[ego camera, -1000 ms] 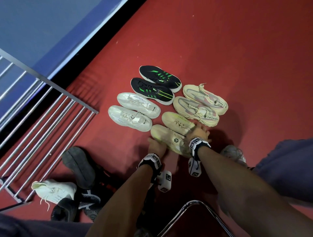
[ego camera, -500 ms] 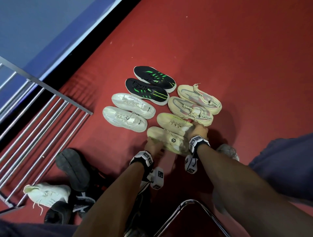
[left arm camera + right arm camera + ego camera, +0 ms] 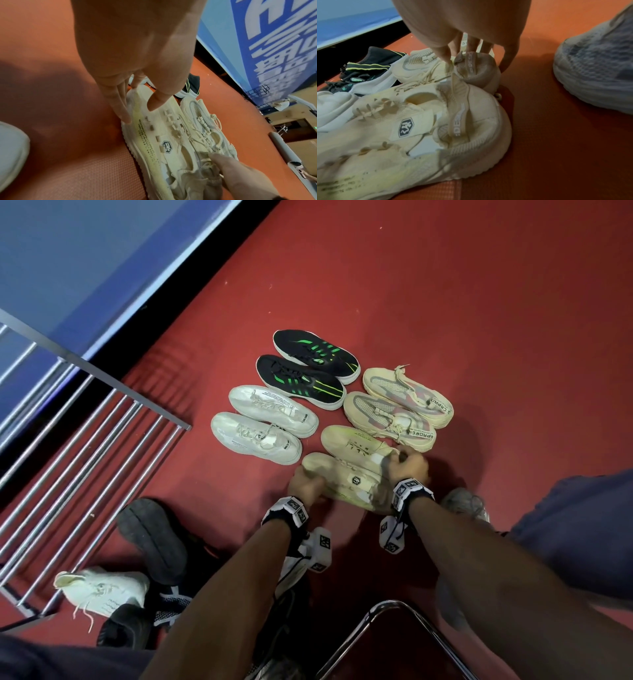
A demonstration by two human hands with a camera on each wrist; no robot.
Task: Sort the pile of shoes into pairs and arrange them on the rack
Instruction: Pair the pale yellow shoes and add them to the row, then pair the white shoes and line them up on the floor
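Observation:
Four shoe pairs lie side by side on the red floor. The nearest is a cream-yellow pair. My left hand [image 3: 305, 484] [image 3: 139, 112] pinches the toe of the near cream shoe [image 3: 346, 481] [image 3: 154, 135] [image 3: 402, 135], thumb on top and fingers along its side. My right hand [image 3: 407, 465] [image 3: 467, 54] grips the heel collar of the far cream shoe [image 3: 352, 443] [image 3: 197, 115] [image 3: 476, 70]. Both shoes rest on the floor, touching each other. The metal rack [image 3: 102, 422] stands at the left.
Beyond the cream pair lie a beige-pink pair [image 3: 397, 412], a white pair [image 3: 263, 426] and a black-green pair [image 3: 308, 371]. Loose shoes are piled lower left: a white one [image 3: 102, 590], a black one sole-up [image 3: 154, 539]. A grey shoe [image 3: 466, 503] [image 3: 594, 67] lies to the right. A chair tube [image 3: 394, 607] is near me.
Both hands stay on the cream pair. My left hand has slid a little toward the near shoe's toe; the shoes have hardly shifted.

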